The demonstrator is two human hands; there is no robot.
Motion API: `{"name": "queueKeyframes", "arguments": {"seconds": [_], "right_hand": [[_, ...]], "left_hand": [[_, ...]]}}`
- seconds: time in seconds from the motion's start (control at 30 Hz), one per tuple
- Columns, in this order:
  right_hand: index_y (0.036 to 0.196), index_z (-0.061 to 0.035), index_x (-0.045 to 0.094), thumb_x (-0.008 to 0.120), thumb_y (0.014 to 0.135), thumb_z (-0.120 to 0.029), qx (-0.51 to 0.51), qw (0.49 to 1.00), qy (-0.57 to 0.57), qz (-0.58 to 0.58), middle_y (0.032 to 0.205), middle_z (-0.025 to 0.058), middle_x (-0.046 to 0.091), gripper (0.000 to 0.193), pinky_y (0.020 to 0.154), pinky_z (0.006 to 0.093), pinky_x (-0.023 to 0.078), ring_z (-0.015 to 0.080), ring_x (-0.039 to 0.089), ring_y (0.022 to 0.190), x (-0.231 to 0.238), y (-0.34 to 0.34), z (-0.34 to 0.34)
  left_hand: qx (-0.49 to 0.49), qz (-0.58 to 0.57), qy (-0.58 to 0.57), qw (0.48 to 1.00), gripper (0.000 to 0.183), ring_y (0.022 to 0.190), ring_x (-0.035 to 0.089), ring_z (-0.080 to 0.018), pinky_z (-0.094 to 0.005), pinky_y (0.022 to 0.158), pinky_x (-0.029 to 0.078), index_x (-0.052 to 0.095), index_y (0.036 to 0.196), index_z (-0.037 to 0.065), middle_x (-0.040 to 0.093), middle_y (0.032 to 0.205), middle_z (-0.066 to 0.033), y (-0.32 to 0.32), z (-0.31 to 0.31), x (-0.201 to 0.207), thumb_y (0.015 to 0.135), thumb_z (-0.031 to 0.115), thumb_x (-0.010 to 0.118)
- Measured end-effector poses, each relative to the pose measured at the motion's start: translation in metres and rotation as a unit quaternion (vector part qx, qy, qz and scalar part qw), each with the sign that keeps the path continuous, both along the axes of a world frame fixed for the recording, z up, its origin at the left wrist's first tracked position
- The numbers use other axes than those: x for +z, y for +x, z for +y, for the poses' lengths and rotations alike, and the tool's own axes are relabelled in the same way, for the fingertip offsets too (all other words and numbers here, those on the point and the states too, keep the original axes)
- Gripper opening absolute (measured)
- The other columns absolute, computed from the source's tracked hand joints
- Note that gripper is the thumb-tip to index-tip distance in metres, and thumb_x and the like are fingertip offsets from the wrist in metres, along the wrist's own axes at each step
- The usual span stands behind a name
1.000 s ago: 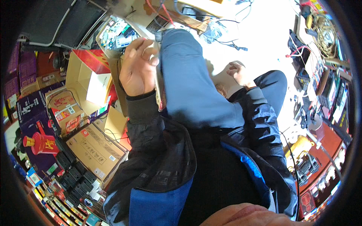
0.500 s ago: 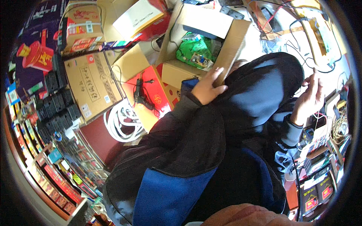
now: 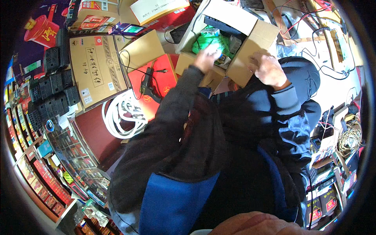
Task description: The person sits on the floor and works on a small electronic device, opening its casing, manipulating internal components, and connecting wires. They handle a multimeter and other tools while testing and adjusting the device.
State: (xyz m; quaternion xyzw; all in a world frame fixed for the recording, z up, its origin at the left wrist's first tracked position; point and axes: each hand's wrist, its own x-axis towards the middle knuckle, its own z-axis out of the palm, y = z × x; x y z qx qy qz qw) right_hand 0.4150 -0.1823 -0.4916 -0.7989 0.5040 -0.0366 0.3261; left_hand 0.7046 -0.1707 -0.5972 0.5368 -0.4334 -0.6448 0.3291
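An open cardboard box (image 3: 246, 55) stands in front of me with its flaps spread. Inside it lie a green plastic bag (image 3: 213, 41), small circuit-board-like parts and a black item along the far wall. My left hand (image 3: 206, 58) is over the near left edge of the box, fingertips at the green bag. Motion smears those fingers, so any hold is unclear. My right hand (image 3: 269, 71) hovers at or touches the right flap, its fingers loosely bent and apart, with nothing visible in them.
Left of the box are a red box (image 3: 158, 70) with a black cabled adapter (image 3: 147, 82), a coil of white cable (image 3: 121, 115) and a sealed carton (image 3: 98, 70). Black plastic units (image 3: 51, 92) stack further left. Loose wires (image 3: 313, 51) and coiled cord (image 3: 349, 139) lie right.
My left hand has left the right flap and moved left to the green bag. My right hand has come in from the far right to that flap. The view has shifted slightly.
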Motion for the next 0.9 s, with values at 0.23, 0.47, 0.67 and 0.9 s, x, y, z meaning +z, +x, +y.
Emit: {"name": "queueKeyframes", "arguments": {"seconds": [0.23,0.47,0.67,0.9], "right_hand": [[0.095,-0.0024,0.074,0.068,0.084,-0.02,-0.086,0.993,-0.069,-0.051,0.101,0.0172,0.07,0.022,0.087,0.0498,0.053,0.043,0.065,0.099,-0.004,-0.002,0.0],[0.121,-0.0013,0.071,0.076,0.083,-0.022,-0.219,0.961,-0.17,-0.013,0.137,0.0306,0.055,0.043,0.105,0.045,0.049,0.0456,0.059,0.122,-0.02,-0.03,-0.033],[0.138,-0.003,0.062,0.074,0.084,-0.021,-0.226,0.967,-0.103,-0.049,0.121,0.0275,0.07,0.058,0.098,0.0427,0.053,0.0408,0.068,0.114,-0.039,-0.032,-0.034],[0.138,0.0005,0.061,0.07,0.088,-0.021,-0.253,0.964,-0.067,-0.044,0.124,0.0275,0.068,0.055,0.1,0.0418,0.052,0.0401,0.067,0.116,-0.032,-0.028,-0.035]], "left_hand": [[-0.159,0.109,-0.219,0.957,0.031,0.112,0.068,-0.0236,-0.0378,0.098,0.054,0.069,0.114,0.002,0.072,0.116,-0.0149,-0.021,-0.187,-0.004,0.101,0.022,0.049],[-0.069,0.182,-0.088,0.977,0.042,0.121,0.063,-0.0242,-0.0338,0.105,0.05,0.06,0.138,-0.005,0.067,0.131,-0.0146,-0.046,-0.24,0.029,0.097,0.002,0.063],[-0.205,-0.283,-0.211,0.913,0.047,0.123,0.063,-0.0279,-0.0397,0.109,0.045,0.062,0.139,0.01,0.069,0.131,-0.0144,-0.051,-0.174,-0.019,0.093,0.02,0.066],[-0.251,-0.556,-0.316,0.727,0.051,0.126,0.058,-0.0324,-0.0553,0.118,0.027,0.057,0.137,0.017,0.069,0.124,-0.0135,-0.062,-0.138,-0.054,0.087,0.02,0.064]]}}
